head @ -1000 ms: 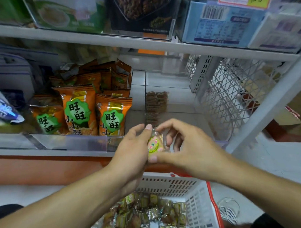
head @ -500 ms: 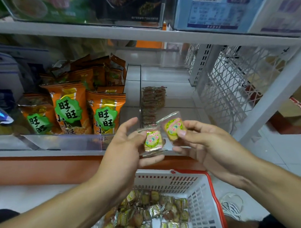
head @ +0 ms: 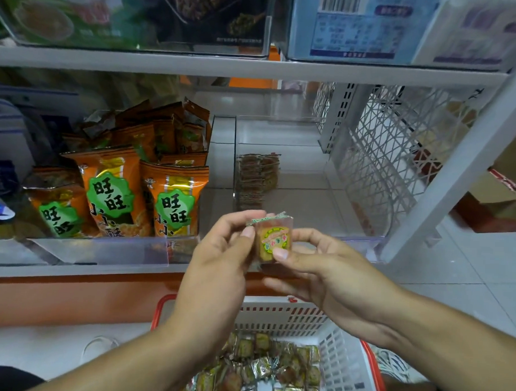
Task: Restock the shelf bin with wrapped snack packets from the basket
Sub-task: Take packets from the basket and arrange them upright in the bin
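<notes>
A small clear-wrapped snack packet [head: 274,239] with a round green and yellow label sits upright between my two hands, in front of the shelf's front edge. My left hand [head: 219,261] pinches its left side and my right hand [head: 315,264] holds its right side, thumb on the label. A second packet seems stacked behind it, mostly hidden. The clear shelf bin [head: 282,132] behind holds a short row of the same packets [head: 257,175] at its left wall. Below, the white basket with a red rim [head: 347,371] holds several loose packets [head: 262,368].
Orange snack bags [head: 172,198] fill the bin to the left. A white wire mesh panel [head: 384,158] and a slanted white post [head: 456,173] bound the bin on the right. The upper shelf [head: 255,67] carries boxed goods. Pale floor tiles lie to the right.
Half a second ago each hand held its own packet, apart. Now the hands have closed together and the packets are pressed into one stack, raised slightly toward the bin.
</notes>
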{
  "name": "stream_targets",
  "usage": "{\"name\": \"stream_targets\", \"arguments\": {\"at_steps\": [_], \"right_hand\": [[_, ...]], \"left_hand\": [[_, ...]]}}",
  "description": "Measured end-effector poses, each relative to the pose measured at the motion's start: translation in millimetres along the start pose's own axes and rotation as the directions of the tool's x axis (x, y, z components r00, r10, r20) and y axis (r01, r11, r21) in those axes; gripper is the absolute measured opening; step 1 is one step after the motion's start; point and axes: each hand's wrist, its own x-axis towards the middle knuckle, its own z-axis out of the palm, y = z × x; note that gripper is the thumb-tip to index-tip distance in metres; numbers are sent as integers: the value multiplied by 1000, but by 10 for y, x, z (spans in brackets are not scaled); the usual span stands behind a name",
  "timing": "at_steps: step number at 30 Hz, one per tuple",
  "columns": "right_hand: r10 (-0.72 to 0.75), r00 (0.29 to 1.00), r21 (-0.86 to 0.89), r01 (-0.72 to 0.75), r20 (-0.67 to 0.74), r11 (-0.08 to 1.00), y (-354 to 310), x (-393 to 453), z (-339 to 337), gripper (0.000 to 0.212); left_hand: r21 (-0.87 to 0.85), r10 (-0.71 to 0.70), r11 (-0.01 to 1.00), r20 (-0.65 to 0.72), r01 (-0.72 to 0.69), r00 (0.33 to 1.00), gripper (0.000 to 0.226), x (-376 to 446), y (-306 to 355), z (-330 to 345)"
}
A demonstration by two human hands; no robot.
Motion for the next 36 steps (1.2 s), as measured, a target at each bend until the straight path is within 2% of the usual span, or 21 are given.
{"name": "stream_targets", "arguments": {"at_steps": [3,5,6,7,8,9,11,14,17,21,22,25,27,30,34,36], "right_hand": [[-85,996,-30,85,-15,996,-86,76,-11,42],[-258,961,-179,238,-95,955,-200,150,-55,33],[-380,916,-373,309,-131,875,-272,215,-105,33],[-490,862,-612,320,-129,723,-354,303,-157,35],[-561,823,-797,278,-91,536,-440,414,-203,35],[-589,807,-899,218,-53,380,-514,561,-265,32],[-552,834,-977,106,-14,184,-610,925,-397,30],[-431,902,-999,12,-6,41,-622,1480,-493,30],[-414,910,-1000,1,-12,31,-567,1861,-475,35],[-493,869,-983,47,-46,175,-530,2091,-403,75],[-489,871,-982,52,-43,179,-526,2130,-392,76],[-393,919,-999,46,35,19,-546,2201,-353,63],[-336,942,-999,27,19,18,-584,2227,-342,67],[-347,938,-998,16,-9,68,-583,2240,-350,69],[-315,949,-1000,-3,5,-24,-548,2279,-317,63],[-327,945,-999,-35,-33,-1,-594,2281,-333,61]], "left_hand": [[263,206,945,-18,-194,978,29,12,34,-8],[418,338,856,-5,-305,941,34,50,56,-20],[488,382,804,12,-338,924,38,78,55,-26],[553,395,759,26,-343,918,43,115,50,-27],[608,376,728,32,-317,926,49,158,49,-26],[650,328,712,29,-267,944,57,203,47,-25],[689,197,709,9,-149,980,75,286,44,-25],[683,76,729,-3,-53,997,89,378,14,-20],[685,77,726,5,-60,997,94,419,-21,-20],[673,114,732,32,-106,993,95,444,-29,-65],[671,114,733,40,-111,993,95,455,-40,-83],[679,108,723,69,-126,992,98,460,-50,-126],[680,94,723,81,-124,992,100,458,-49,-142],[687,91,715,89,-127,992,102,463,-56,-154],[685,105,713,110,-152,988,103,475,-65,-178],[686,104,712,112,-153,988,104,484,-73,-184]]}}
